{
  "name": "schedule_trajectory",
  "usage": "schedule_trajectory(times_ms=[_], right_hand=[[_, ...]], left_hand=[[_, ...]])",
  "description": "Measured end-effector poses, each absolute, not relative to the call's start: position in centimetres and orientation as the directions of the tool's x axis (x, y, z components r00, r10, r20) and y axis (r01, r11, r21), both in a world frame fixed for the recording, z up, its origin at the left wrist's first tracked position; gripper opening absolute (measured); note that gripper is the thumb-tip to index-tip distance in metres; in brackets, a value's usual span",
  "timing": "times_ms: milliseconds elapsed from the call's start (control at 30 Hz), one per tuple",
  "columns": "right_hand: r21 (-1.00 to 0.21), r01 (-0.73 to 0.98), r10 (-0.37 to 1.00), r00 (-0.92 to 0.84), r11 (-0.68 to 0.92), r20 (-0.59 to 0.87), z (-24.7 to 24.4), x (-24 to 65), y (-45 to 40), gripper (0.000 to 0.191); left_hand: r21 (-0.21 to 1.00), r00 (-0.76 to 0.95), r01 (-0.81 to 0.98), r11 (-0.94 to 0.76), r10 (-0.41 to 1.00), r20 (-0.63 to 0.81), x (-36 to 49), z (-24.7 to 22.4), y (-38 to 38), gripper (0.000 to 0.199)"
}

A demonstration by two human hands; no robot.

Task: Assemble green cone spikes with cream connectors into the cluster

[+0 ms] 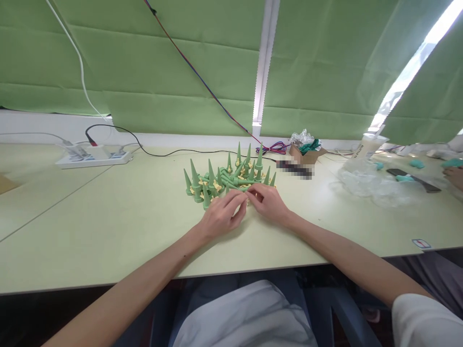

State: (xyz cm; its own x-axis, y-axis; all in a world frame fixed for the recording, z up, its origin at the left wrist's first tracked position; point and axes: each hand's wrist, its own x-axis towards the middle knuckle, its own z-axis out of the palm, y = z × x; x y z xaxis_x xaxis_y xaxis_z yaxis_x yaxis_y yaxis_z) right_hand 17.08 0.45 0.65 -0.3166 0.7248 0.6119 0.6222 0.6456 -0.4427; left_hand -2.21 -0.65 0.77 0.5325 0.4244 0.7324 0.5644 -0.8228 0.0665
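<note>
My left hand (224, 213) and my right hand (268, 202) meet at the near edge of a cluster of green pointed cones (195, 178). The fingertips of both are pinched close together. Whatever sits between them is too small and too covered to name; a bit of pale yellow shows just below the fingertips. Many cones stand upright, while several green pieces (235, 180) lie on their sides in the middle. Small yellow parts (217, 186) are scattered among the cones.
Behind the cones lie a coiled red-blue cable (273, 148) and a cardboard box (306, 156). A power strip (94, 158) is at the left. Rightward are a plastic cup (369, 146), clear plastic bags (376, 185) and a dark phone-like object (397, 172). Another person's hand (454, 176) shows at the right edge.
</note>
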Motion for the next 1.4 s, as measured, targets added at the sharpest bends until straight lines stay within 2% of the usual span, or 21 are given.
schedule_trajectory(times_ms=[67,133,200,267,567,800,1200,1400], right_hand=[[-0.433,0.648,0.722,-0.273,0.627,0.636,0.7,17.3,0.6,0.014],[-0.429,0.669,0.732,-0.260,0.607,0.630,0.7,17.4,0.7,0.017],[-0.420,0.685,0.747,-0.279,0.595,0.603,0.6,17.5,0.8,0.024],[-0.405,0.706,0.766,-0.307,0.582,0.565,0.5,17.5,0.9,0.029],[-0.344,0.771,0.811,-0.357,0.536,0.464,0.2,17.7,1.4,0.036],[-0.292,0.816,0.819,-0.335,0.499,0.466,0.3,18.1,1.6,0.037],[-0.213,0.864,0.848,-0.348,0.455,0.400,0.4,18.0,1.7,0.031],[-0.191,0.880,0.859,-0.340,0.434,0.383,0.3,17.8,1.6,0.030]], left_hand=[[0.035,0.649,0.528,-0.849,0.430,0.627,-2.0,0.8,-0.8,0.016],[0.043,0.738,0.509,-0.859,0.463,0.491,-1.8,1.0,-1.0,0.017],[0.062,0.776,0.519,-0.852,0.501,0.383,-1.7,1.1,-1.1,0.019],[0.070,0.774,0.544,-0.836,0.533,0.342,-1.6,1.1,-1.1,0.021],[0.021,0.710,0.663,-0.749,0.637,0.300,-1.6,1.0,-0.5,0.027],[0.037,0.690,0.684,-0.729,0.663,0.290,-1.6,1.0,-0.6,0.028],[0.138,0.661,0.684,-0.716,0.689,0.298,-1.6,1.2,-0.6,0.026],[0.230,0.633,0.687,-0.689,0.723,0.276,-1.7,1.3,-0.5,0.023]])
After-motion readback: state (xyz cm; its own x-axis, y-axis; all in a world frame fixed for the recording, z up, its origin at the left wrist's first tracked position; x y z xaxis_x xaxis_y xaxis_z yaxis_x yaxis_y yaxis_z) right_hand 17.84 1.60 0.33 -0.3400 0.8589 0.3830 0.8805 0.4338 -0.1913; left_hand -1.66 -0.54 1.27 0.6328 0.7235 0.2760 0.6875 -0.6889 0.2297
